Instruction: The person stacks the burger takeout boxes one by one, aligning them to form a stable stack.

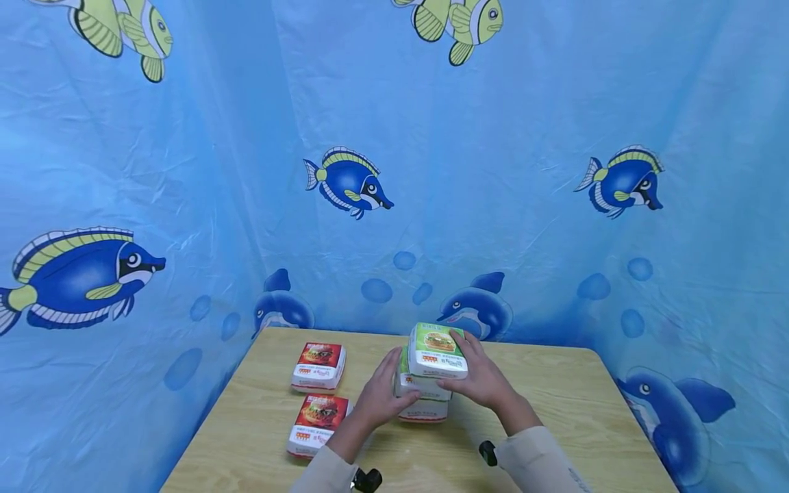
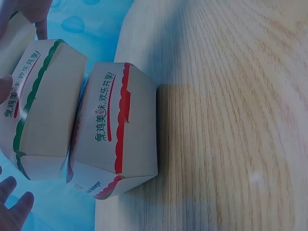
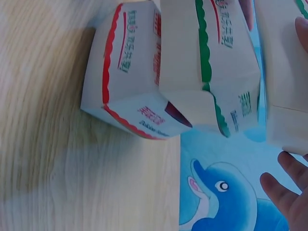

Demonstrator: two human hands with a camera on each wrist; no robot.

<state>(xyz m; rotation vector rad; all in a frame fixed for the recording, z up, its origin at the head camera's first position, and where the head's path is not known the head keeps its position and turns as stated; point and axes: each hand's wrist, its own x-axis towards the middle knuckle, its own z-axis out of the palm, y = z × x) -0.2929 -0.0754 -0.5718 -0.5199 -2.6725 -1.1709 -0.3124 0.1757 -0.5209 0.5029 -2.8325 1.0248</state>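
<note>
Two burger boxes are stacked on the table, with another raised above them. At the bottom sits a box with red scalloped trim (image 1: 424,412); on it rests a green-trimmed burger box (image 2: 50,110), slightly askew in the right wrist view. My left hand (image 1: 377,396) holds this middle box at its left side, thumb across the front. Above it, my right hand (image 1: 483,375) grips a green-topped burger box (image 1: 436,350) by its right side, thumb low and fingers over the upper edge. In the right wrist view a gap shows between this top box (image 3: 284,82) and the middle one.
Left of the stack, two red-topped burger boxes stand on the wooden table (image 1: 542,383), one farther back (image 1: 318,366) and one nearer (image 1: 317,426), beside my left forearm. A blue curtain (image 1: 524,239) printed with fish and dolphins hangs behind the table and along its sides.
</note>
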